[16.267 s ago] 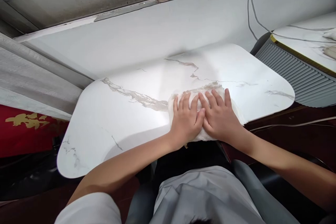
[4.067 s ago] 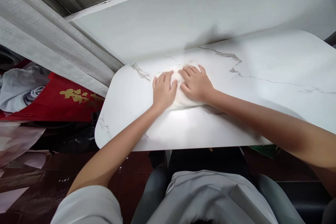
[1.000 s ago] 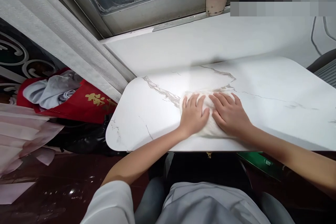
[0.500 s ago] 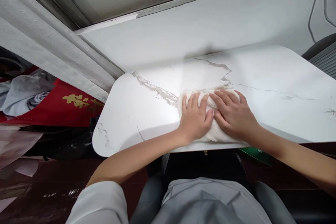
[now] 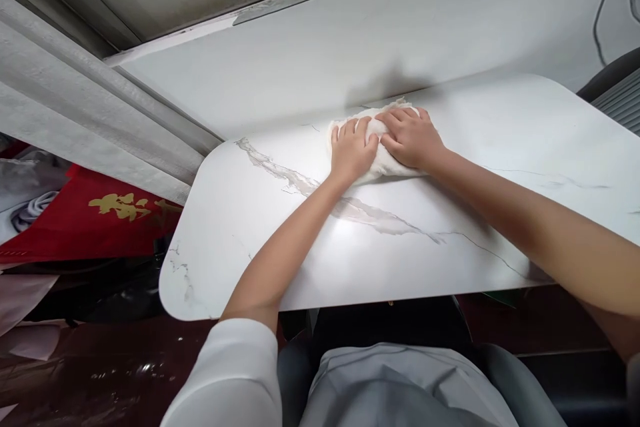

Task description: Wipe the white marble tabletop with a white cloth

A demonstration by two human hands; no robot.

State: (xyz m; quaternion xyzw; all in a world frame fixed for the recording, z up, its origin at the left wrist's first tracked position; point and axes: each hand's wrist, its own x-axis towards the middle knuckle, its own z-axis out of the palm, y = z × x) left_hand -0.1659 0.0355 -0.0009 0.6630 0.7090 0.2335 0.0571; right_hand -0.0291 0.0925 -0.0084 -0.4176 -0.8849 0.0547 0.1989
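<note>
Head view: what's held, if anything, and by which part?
White, bunched, fluffy cloth: bare left hand on top of its left part, bare right hand on its right part. Whether either grips it or only rests can't be told.

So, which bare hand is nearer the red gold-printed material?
The left hand, on the fluffy white cloth; the right hand, also there, lies farther right.
</note>
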